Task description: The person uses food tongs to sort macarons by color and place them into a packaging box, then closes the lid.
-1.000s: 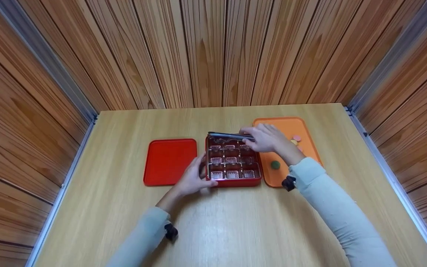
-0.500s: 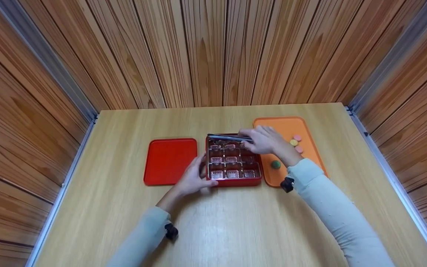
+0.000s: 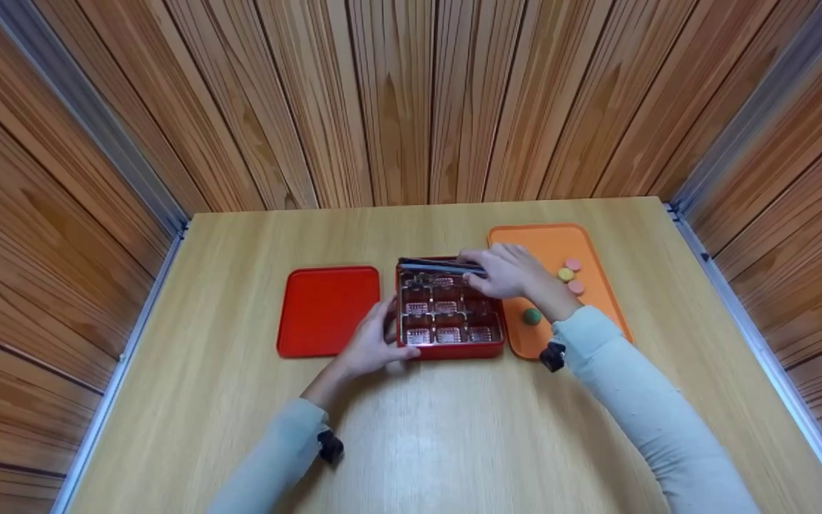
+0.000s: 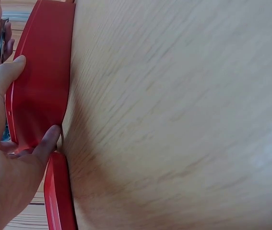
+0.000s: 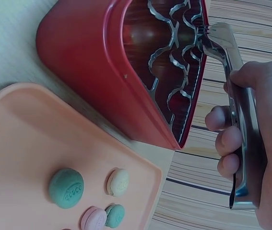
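My left hand [image 3: 372, 346] grips the near left corner of a red box [image 3: 462, 352], thumb at the front rim and fingers along the side. A clear plastic insert [image 3: 447, 319] divides the inside into several compartments. My right hand [image 3: 500, 271] holds metal tongs [image 5: 245, 148] in curled fingers, across the far part of the box. The tips reach the far left compartment in the head view; in the right wrist view the forked end [image 5: 211, 32] overlaps the far rim. I cannot tell whether the tongs hold anything.
An orange tray [image 3: 536, 237] right of the box bears several macarons, among them a green macaron [image 3: 531, 316] and a yellow macaron [image 3: 565, 274]. Left of the box lies a flat red lid-like piece [image 3: 329, 312]. Wood-patterned walls [image 3: 411, 100] stand behind and beside the table.
My right hand and the tongs have shifted slightly left and nearer to me, lower over the far row. The left hand and the box have stayed in place.
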`<action>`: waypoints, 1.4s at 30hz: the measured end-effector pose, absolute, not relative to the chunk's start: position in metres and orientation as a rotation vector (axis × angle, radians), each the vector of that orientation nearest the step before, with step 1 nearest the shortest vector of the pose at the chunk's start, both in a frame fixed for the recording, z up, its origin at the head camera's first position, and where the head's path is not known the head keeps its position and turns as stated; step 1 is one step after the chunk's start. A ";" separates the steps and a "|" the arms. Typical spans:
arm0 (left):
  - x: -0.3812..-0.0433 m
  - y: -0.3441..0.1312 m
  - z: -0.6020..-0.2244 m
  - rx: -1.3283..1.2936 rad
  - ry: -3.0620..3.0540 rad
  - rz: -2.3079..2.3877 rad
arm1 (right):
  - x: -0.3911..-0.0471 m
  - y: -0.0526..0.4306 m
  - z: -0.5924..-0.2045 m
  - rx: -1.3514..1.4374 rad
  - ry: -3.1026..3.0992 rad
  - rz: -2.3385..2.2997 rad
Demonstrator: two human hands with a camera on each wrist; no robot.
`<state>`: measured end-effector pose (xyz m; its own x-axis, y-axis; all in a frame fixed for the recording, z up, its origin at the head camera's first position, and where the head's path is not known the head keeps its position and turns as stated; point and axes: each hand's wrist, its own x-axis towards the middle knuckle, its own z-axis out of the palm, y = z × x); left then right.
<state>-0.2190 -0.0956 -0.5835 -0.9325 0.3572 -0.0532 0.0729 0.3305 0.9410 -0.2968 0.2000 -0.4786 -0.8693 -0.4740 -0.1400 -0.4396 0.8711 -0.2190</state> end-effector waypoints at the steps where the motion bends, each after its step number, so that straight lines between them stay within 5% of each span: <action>1: -0.219 -0.096 -0.583 0.383 2.346 1.638 | -0.297 0.200 -0.479 -0.698 2.854 -0.269; 42: -0.217 -0.095 -0.581 0.316 2.366 1.600 | -0.303 0.294 -0.466 -0.648 2.905 -0.332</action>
